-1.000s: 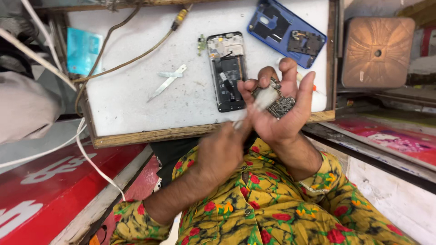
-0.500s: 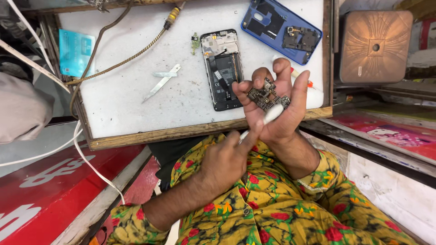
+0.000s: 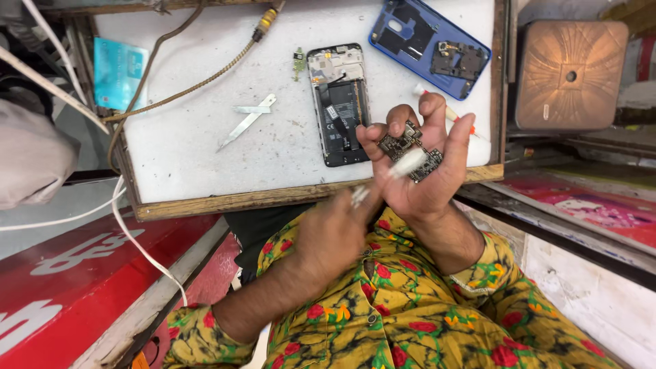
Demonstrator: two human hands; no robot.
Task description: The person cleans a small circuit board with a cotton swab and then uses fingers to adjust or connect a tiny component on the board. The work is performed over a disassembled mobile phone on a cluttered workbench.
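We hold a small dark circuit board (image 3: 408,147) in our right hand (image 3: 424,171), the fingers curled up around its edges so it rests on the fingertips and upper palm. It sits just in front of the near edge of the white work board (image 3: 205,137), which we take as our landmark. Our left hand (image 3: 335,229) is closed around a pale brush-like tool (image 3: 393,171), blurred with motion, whose tip lies across the circuit board's face; we cannot tell exactly how the fingers pinch it.

On the work board, the opened phone body (image 3: 339,102) lies near its middle right, the blue back cover (image 3: 430,44) at its far right corner, metal tweezers (image 3: 247,119) near its centre, a small green part (image 3: 299,61) just beside the phone body, and a braided cable (image 3: 198,82) runs across its far left.

The risks, as we judge them: the circuit board is only cradled, not clamped, so a hard stroke could flick it off our fingers into our lap, below the work board's near edge. Too much pressure might knock off tiny components or bend a connector. Our fingertips touching its face could also leave grease or discharge static
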